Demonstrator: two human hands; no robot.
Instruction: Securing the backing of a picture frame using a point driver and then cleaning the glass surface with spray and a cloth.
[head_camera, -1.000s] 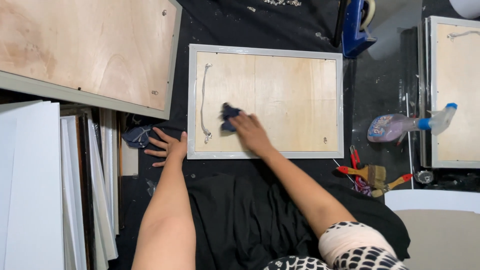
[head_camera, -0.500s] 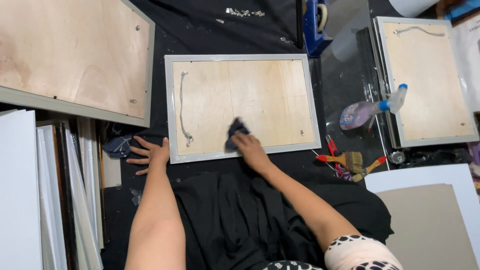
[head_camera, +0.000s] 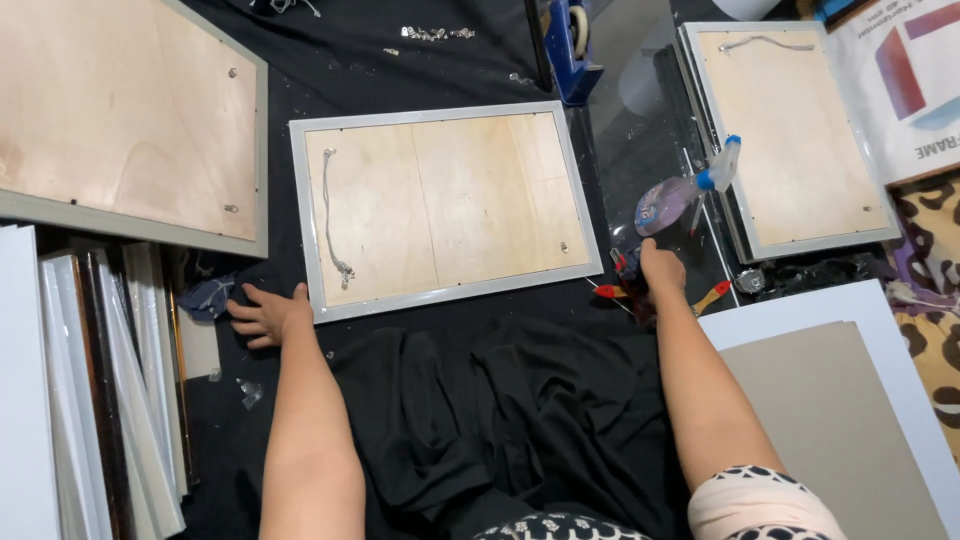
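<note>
my hands either side of the frame (head_camera: 440, 205), which lies face down at the centre of the picture.

my left hand (head_camera: 268, 314) lies open and flat on the black cloth (head_camera: 470, 400), fingers spread, touching the frame's lower left corner, with a dark rag (head_camera: 208, 295) just beside my fingertips. my right hand (head_camera: 660, 270) is down at the frame's lower right, on a cluster of red-handled tools (head_camera: 630, 285); i cannot tell whether it is gripping one. a spray bottle (head_camera: 685, 195) lies just above that hand, between the frame and a second frame (head_camera: 790, 140) at upper right. a bigger board (head_camera: 120, 120) fills the upper left, and stacked frames (head_camera: 90, 390) stand along the lower left.
</note>
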